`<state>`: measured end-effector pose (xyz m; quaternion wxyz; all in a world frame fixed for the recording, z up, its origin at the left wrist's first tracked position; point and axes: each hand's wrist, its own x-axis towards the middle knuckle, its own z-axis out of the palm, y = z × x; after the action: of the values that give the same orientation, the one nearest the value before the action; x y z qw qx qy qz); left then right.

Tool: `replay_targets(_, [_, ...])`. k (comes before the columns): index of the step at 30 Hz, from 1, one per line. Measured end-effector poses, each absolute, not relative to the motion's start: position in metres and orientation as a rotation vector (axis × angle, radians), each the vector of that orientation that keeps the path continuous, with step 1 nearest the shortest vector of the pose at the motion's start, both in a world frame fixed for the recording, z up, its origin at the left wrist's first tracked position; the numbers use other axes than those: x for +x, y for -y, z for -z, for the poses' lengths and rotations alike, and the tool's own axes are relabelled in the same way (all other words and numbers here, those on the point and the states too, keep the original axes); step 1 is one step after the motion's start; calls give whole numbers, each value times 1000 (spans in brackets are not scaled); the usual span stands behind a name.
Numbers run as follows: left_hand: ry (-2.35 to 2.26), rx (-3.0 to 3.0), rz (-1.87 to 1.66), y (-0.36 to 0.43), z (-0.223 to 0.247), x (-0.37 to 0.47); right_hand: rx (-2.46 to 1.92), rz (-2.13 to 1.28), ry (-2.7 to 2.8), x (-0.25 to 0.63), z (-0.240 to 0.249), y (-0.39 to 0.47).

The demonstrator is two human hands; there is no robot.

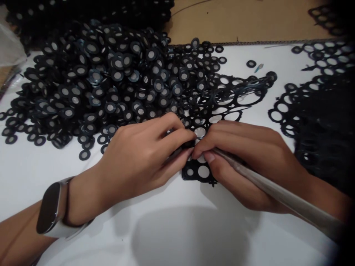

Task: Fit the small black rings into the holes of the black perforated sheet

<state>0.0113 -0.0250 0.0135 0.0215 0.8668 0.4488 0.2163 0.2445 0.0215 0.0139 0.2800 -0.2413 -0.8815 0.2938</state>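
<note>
Near the middle of the head view, my left hand (144, 151) is closed, its thumb and fingers pinching the edge of a black rubber sheet (196, 176) full of round holes and rings. A dark band is around that wrist. My right hand (246, 159) is wrapped round a long, tapered grey metal tool (266, 188), whose kind I cannot make out. The tool's tip is hidden under the right fingers, which press close to the left fingertips over the sheet. Past the fingers lies a stretch of stripped black webbing (251, 96) with large openings.
A large heap of black rubber rings (111, 85) spreads across the back left of the white work surface (166, 229). Stacked perforated black sheets (324, 125) stand at the right. One loose ring (251, 64) and a small blue-and-white scrap (259, 68) lie near the cardboard (244, 22).
</note>
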Motion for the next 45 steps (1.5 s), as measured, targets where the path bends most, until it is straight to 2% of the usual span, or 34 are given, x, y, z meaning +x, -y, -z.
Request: replay_targets(45, [-1383,2691,-687,25,-14,11,-615,-725,2387,244,-13,-20])
